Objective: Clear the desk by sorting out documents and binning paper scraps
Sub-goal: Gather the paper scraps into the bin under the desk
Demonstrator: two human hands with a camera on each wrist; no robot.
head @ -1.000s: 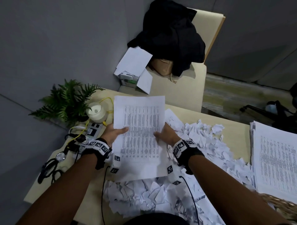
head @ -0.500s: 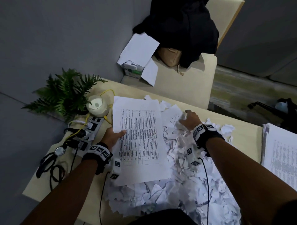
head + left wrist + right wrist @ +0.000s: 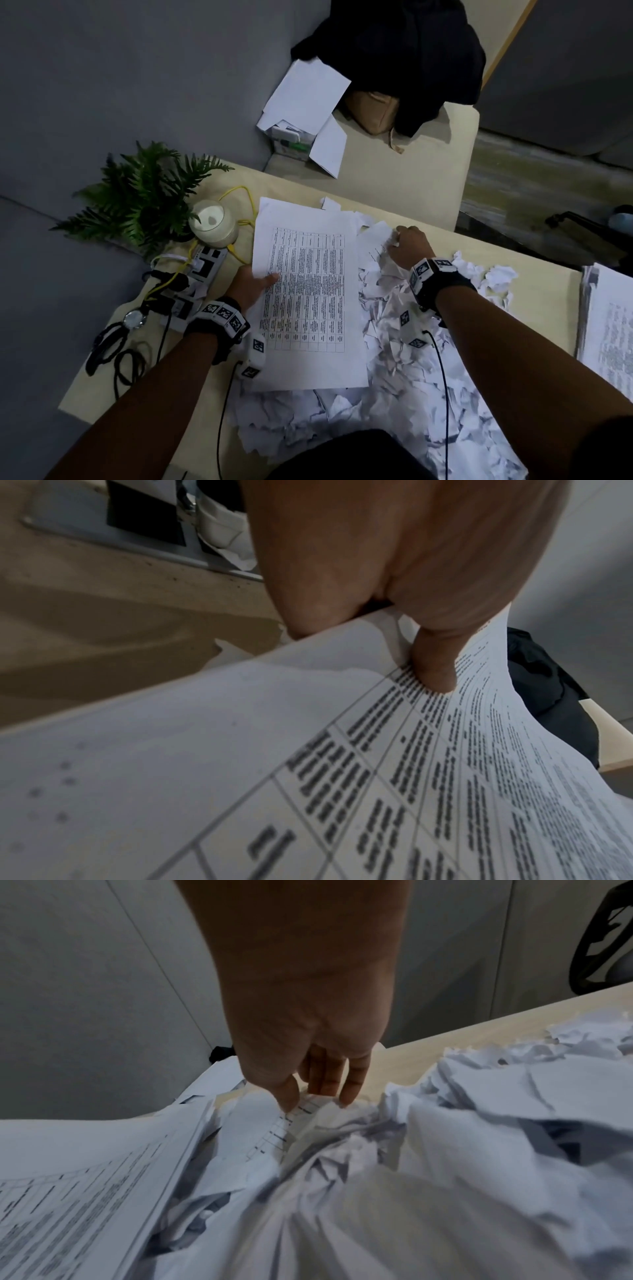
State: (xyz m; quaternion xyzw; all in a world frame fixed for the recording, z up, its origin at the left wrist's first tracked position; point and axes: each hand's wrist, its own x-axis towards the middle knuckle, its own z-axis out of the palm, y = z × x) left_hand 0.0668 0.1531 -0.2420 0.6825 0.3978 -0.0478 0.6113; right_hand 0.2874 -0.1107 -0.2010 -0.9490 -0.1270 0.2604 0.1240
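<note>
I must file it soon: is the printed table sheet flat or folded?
Flat, unfolded: the table sheet shows its whole grid; the left hand pinches its edge.

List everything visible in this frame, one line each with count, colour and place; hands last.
printed sheets: a few, white, over desk middle
paper scraps: large pile, white, desk middle to near edge
document stack: one, white, desk right edge
desk: one, beige
fern: one, green, desk far left corner
candle jar: one, white, beside fern
power strip: one, white, yellow cable plugged in
watch: one, silver, desk left
chair: one, beige, behind desk
black garment: one, on chair back
loose papers: several, white, on chair seat
left hand: pinches printed sheets' left edge
right hand: fingers pinch a scrap at pile's far end
</note>
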